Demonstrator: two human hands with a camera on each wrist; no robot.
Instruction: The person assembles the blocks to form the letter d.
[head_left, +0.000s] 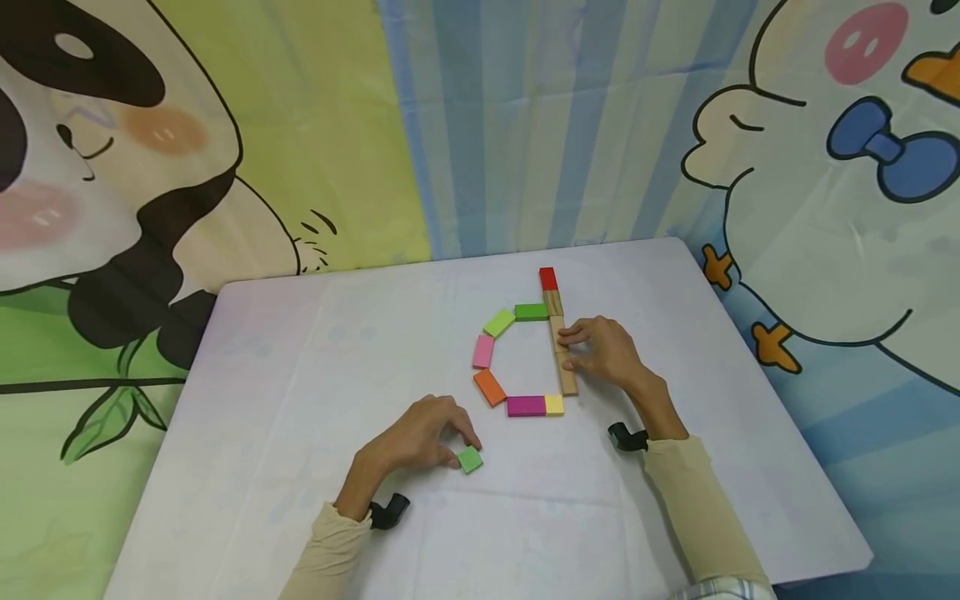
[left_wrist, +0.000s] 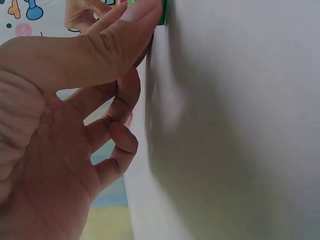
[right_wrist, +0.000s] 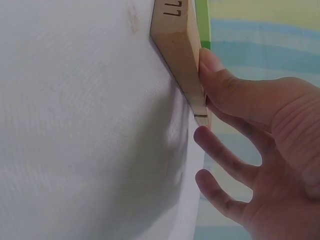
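My left hand pinches a small green block between thumb and finger, low over the white table. In the left wrist view the green block shows only partly at the top edge, behind the thumb. My right hand holds a long plain wooden block by thumb and index finger. That block is part of a straight upright line in the block outline. In the right wrist view the thumb lies against the wooden block, which bears dark markings; the index fingertip is hidden behind it.
A red block tops the line. Curving round its left are a dark green block, a light green block, a pink block, an orange block, a magenta block and a yellow block. Printed cloth hangs behind the table.
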